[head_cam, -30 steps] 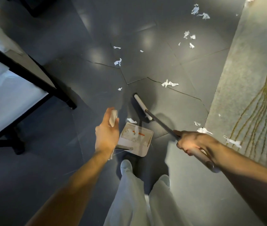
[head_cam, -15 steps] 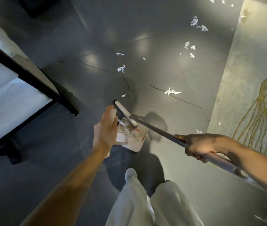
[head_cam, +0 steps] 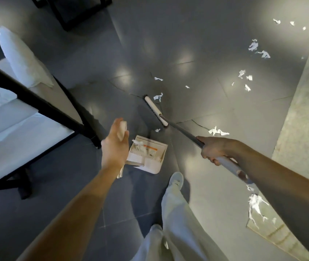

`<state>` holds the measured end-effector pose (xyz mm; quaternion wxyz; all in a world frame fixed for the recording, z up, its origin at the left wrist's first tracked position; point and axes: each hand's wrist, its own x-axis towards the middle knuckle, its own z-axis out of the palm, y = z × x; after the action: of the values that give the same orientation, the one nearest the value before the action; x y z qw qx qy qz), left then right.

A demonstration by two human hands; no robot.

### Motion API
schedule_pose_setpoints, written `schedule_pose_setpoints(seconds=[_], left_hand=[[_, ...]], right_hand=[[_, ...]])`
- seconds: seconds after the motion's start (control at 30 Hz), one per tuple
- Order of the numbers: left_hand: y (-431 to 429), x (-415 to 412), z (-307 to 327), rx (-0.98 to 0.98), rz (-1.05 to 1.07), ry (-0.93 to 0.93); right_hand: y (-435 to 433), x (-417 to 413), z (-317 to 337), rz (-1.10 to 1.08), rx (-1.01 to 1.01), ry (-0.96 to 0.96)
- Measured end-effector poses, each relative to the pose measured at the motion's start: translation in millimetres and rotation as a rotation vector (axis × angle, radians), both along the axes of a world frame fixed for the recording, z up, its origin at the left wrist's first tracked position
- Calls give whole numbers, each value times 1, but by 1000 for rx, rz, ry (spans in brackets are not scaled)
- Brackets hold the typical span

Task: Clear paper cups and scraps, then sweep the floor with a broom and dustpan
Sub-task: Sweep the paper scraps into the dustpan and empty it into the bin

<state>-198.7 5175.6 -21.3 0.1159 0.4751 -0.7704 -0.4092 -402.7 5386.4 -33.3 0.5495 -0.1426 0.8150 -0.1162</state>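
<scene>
Well, my left hand [head_cam: 115,146] curls round the dustpan [head_cam: 149,153] handle; the dustpan sits on the floor [head_cam: 187,34] just ahead of my shoe [head_cam: 176,180], with paper inside. My right hand [head_cam: 214,147] grips the broom [head_cam: 154,110] pole, its head at 12 o'clock. Open floor runs from 11 to 1. A rug [head_cam: 300,119] edge bounds 2 to 4, and a black frame [head_cam: 36,102] blocks 9 to 10. One broom, one dustpan, some fifteen loose scraps [head_cam: 217,131], mostly at 1 to 2.

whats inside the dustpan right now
White paper scraps lie inside the dustpan, on its labelled floor. The left hand covers the pan's left edge, so anything there is hidden.
</scene>
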Motion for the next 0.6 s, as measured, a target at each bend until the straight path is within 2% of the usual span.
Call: schedule_pose_setpoints(seconds=[0.1,0.2,0.33,0.43,0.6], left_hand=[[-25,-42,-2,16,2,-24],[-44,-74,-3,38,19,-45],[-54,-101,-3,43,24,-27],[-65,-117,0,32,12,-49],[-95,-139,9,-31,46,-26]], right_hand=[[-22,-19,-19,63,51,-20],[-27,-34,-27,40,57,-213],[-11,-71,-9,64,126,-337],[-6,-105,13,20,102,-346],[-36,-146,41,74,18,-231]])
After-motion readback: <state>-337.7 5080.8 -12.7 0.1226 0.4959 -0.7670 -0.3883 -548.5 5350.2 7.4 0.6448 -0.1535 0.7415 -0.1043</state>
